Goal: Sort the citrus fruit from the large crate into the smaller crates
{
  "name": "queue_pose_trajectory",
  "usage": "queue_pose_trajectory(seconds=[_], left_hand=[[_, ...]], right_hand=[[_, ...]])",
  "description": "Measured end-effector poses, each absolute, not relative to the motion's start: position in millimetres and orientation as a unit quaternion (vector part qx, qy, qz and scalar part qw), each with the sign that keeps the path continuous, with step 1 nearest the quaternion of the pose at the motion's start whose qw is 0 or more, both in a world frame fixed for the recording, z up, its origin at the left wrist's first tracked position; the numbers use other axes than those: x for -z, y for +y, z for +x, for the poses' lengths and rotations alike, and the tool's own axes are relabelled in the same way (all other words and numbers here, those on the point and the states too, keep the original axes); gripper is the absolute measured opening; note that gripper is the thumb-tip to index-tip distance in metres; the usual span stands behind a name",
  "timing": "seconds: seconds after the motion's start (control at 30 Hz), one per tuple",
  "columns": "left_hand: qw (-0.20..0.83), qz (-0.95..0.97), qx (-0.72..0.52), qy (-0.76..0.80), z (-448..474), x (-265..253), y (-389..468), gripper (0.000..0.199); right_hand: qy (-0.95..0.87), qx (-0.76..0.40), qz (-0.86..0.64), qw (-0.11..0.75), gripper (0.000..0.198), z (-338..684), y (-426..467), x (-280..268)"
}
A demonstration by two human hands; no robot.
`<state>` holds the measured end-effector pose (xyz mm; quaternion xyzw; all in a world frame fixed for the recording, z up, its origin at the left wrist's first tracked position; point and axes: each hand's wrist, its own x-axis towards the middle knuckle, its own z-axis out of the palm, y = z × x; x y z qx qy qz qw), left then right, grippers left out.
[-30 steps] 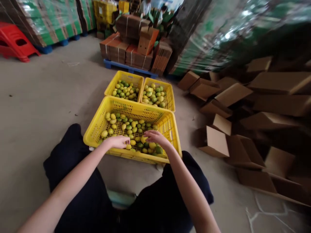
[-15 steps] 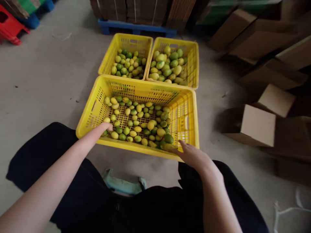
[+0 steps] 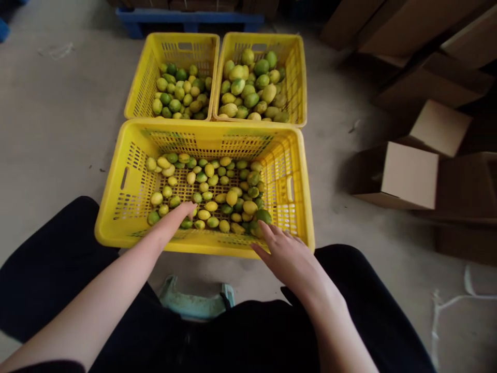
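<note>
A large yellow crate (image 3: 306, 197) stands right in front of me, its bottom partly covered with green and yellow lemons (image 3: 211, 206). My left hand (image 3: 187, 211) reaches down over the front rim among the lemons; its fingers point down and are mostly hidden, so its grip is unclear. My right hand (image 3: 285, 249) is over the front rim near the right corner. Its fingers are stretched out and apart, holding nothing, with the fingertips by a larger green lemon (image 3: 264, 216).
Behind the near crate, two smaller yellow crates, a left one (image 3: 134, 88) and a right one (image 3: 303, 83), hold more lemons. A blue pallet (image 3: 190, 19) lies beyond them. Cardboard boxes (image 3: 409, 175) are scattered on the right. A pale green stool (image 3: 194, 304) shows between my legs.
My left hand has moved right along the front of the crate, toward the middle. The right hand has come left over the rim, fingers spread. The view has tilted down and shifted.
</note>
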<state>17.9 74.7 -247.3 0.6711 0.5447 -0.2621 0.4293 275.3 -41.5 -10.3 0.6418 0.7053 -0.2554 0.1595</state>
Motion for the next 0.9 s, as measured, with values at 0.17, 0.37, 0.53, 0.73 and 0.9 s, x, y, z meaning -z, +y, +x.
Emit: queue_pose_trajectory(seconds=[0.17,0.37,0.53,0.73,0.9], left_hand=[[0.438,0.682,0.219,0.543,12,222,75,0.033],[0.471,0.686,0.165,0.53,-1,131,115,0.041],[0.639,0.596,0.05,0.484,-24,10,102,0.046],[0.809,0.391,-0.077,0.432,-37,-40,22,0.042],[0.836,0.317,-0.098,0.436,-33,-1,7,0.052]], right_hand=[[0.685,0.286,0.643,0.188,0.054,273,-35,8],[0.678,0.322,0.638,0.174,0.053,274,-24,5],[0.661,0.269,0.678,0.176,0.054,290,-15,9],[0.641,0.309,0.665,0.229,0.062,291,-10,20],[0.643,0.303,0.666,0.229,0.056,293,-7,39]])
